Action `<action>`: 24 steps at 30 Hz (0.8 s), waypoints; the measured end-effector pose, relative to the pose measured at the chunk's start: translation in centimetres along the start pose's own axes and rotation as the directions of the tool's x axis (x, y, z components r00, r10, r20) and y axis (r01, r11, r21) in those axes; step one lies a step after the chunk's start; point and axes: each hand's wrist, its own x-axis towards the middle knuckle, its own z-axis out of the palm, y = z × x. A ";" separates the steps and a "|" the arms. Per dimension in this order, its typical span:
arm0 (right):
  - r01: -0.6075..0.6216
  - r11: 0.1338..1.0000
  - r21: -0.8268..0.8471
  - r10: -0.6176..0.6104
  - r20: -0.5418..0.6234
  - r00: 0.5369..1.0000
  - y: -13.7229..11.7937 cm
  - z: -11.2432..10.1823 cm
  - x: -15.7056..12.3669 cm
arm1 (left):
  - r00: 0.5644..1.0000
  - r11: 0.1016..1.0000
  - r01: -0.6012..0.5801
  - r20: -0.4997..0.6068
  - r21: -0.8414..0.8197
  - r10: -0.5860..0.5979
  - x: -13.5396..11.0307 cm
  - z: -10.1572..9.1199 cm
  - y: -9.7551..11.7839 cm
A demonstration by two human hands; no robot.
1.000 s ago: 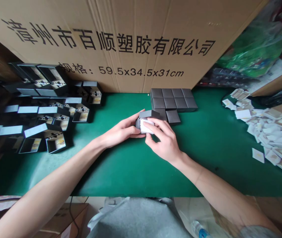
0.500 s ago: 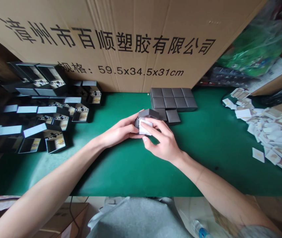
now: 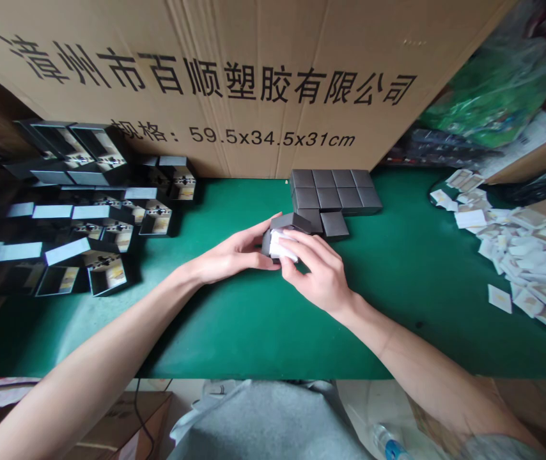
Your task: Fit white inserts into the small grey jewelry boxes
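My left hand (image 3: pixel 234 257) grips a small dark hinged box (image 3: pixel 291 222) from its left side, thumb along the front. The box's lid is raised. At its mouth is a white padded insert (image 3: pixel 280 246), tilted, which my right hand (image 3: pixel 318 265) pinches with fingers on top and thumb near its lower edge. How far the insert sits inside the box is hidden by my fingers. Just behind my right hand are closed dark boxes (image 3: pixel 330 191) set in rows on the green table (image 3: pixel 263 332).
Several open dark boxes (image 3: pixel 105 271) stand in rows at the left. A heap of white inserts (image 3: pixel 522 255) lies at the right, with one apart at its near edge. A large cardboard carton (image 3: pixel 244 38) walls off the back. Plastic bags (image 3: pixel 484 102) fill the far right corner.
My left thumb has shifted down and forward along the box's front. The white insert has tilted in my right fingers, and the box has moved slightly right.
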 end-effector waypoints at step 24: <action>0.023 0.997 0.073 -0.021 -0.026 0.999 0.2 0.2 0.0 | 1.000 0.989 -0.027 -0.005 0.148 0.028 0.0 0.4 0.5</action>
